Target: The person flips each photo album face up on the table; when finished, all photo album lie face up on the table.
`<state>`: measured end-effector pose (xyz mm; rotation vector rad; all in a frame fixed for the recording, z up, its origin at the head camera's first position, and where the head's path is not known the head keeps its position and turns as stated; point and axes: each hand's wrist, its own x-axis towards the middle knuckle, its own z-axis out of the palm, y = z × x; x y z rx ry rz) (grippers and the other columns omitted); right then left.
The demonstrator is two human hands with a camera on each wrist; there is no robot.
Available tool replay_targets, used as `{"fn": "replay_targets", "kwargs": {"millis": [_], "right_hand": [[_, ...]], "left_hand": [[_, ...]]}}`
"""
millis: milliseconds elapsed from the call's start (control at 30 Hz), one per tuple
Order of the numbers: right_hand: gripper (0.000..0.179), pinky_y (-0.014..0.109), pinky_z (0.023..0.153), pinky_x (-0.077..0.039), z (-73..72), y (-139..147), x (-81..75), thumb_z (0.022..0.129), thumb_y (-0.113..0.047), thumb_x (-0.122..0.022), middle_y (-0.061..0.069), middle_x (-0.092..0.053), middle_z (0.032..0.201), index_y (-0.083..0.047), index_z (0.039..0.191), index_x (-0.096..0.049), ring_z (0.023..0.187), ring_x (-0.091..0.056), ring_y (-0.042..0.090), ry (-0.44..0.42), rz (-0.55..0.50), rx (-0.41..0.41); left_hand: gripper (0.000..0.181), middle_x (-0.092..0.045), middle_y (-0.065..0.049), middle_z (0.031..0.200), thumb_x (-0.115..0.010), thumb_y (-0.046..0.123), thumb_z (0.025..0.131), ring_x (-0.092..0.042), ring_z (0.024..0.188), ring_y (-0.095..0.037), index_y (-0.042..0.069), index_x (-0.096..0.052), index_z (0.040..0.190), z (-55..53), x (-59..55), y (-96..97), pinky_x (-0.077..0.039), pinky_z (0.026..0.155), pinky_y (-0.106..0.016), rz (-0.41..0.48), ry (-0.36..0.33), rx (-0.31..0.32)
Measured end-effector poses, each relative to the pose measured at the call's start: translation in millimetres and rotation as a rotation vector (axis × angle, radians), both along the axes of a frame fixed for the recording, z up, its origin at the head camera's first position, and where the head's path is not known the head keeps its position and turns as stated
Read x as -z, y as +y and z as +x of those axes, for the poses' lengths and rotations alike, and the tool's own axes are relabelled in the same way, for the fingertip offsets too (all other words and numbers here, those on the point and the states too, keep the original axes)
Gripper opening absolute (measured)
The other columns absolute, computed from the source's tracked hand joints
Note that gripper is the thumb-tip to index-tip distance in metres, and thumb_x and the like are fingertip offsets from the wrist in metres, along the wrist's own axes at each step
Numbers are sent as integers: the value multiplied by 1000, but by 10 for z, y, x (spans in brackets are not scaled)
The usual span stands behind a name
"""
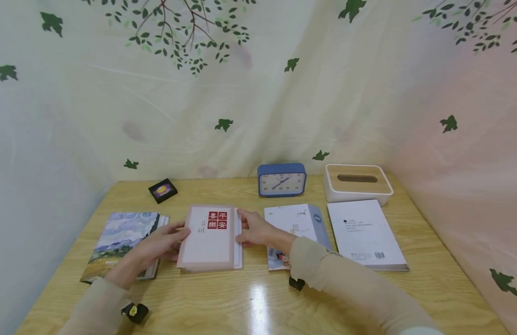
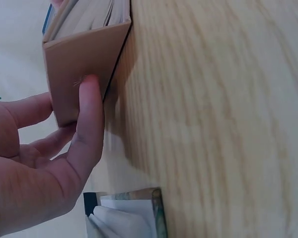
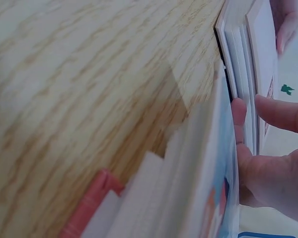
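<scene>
A thick pale pink hardcover book (image 1: 205, 251) with a red square of Chinese characters lies between the two hands. At its left side, my left hand (image 1: 166, 239) holds the spine edge, thumb at the front cover. One finger presses the plain spine (image 2: 69, 64) in the left wrist view. On the opposite side my right hand (image 1: 260, 229) grips the page-side edge, with its thumb on the cover's rim. In the right wrist view a fingertip (image 3: 239, 111) sits against the page edges. The book's underside is hidden.
A landscape-painting book (image 1: 124, 237) lies left, partly under the left forearm. To the right are a white-and-blue book (image 1: 289, 216) and a white book (image 1: 363, 232). Behind stand a blue clock (image 1: 282, 180), a tissue box (image 1: 359, 184) and a small black box (image 1: 163, 190).
</scene>
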<state>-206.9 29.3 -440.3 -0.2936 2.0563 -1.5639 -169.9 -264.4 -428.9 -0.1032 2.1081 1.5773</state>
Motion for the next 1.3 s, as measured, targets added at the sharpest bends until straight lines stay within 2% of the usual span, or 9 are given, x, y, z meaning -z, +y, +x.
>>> {"fn": "replay_targets", "kwargs": {"millis": [133,233,400,533,867,1000,1067,1167,1300], "right_hand": [[91,32,65,-60,3,6,10,84,12,-73,13,-51,113,-5,160,-26,96,-57,22,5,5,17],[86,32,68,-60,5,13,-3,86,11,-72,14,-51,113,-4,159,-29,95,-56,22,-5,2,10],[75,34,74,-61,-29,34,-74,88,5,-73,18,-50,125,-6,155,-39,94,-61,23,-36,35,-22],[71,36,75,-61,-65,51,-131,89,4,-73,18,-47,136,-8,152,-44,93,-66,26,-72,57,-38],[70,37,76,-61,-62,83,-129,89,5,-72,16,-49,134,-7,152,-44,90,-67,28,-130,40,-47],[70,38,78,-61,-64,107,-142,91,5,-71,16,-51,129,-4,153,-41,92,-67,29,-152,8,-55],[70,39,81,-61,-75,140,-165,92,3,-70,16,-52,130,-4,154,-39,96,-67,30,-166,-6,-69],[70,41,86,-59,-99,217,-225,94,-2,-70,18,-51,134,-6,156,-37,103,-66,30,-154,-2,-103],[71,42,89,-58,-123,360,-345,95,-9,-70,20,-50,142,-8,157,-36,109,-66,33,-99,27,-142]], "left_hand": [[65,-59,-21,130,-55,27,107,-68,97,-26,4,-25,159,1,-34,-16,-60,72,-40,11,22,15],[66,-53,-24,136,-59,26,105,-67,97,-26,5,-27,159,5,-74,-21,-61,72,-40,-19,27,4],[72,-49,-23,138,-67,26,100,-63,99,-27,8,-28,159,5,-148,-37,-60,75,-42,-78,13,-30],[75,-47,-24,140,-70,24,99,-62,102,-28,8,-28,159,-15,-188,-61,-60,76,-42,-92,5,-40],[76,-46,-23,141,-72,25,97,-60,107,-30,10,-30,158,-46,-212,-69,-60,80,-40,-125,-23,-76],[77,-44,-24,143,-71,30,97,-59,112,-32,9,-29,158,-44,-227,-70,-58,87,-43,-169,-10,-58],[77,-41,-25,146,-70,32,98,-57,117,-36,7,-29,158,-42,-259,-66,-56,92,-47,-198,14,-27],[78,-32,-29,152,-67,35,100,-47,130,-44,4,-26,158,-32,-347,-45,-48,101,-54,-253,78,42],[80,-21,-29,159,-65,42,100,-28,142,-50,7,-24,160,-38,-496,15,-35,110,-64,-314,156,111]]}}
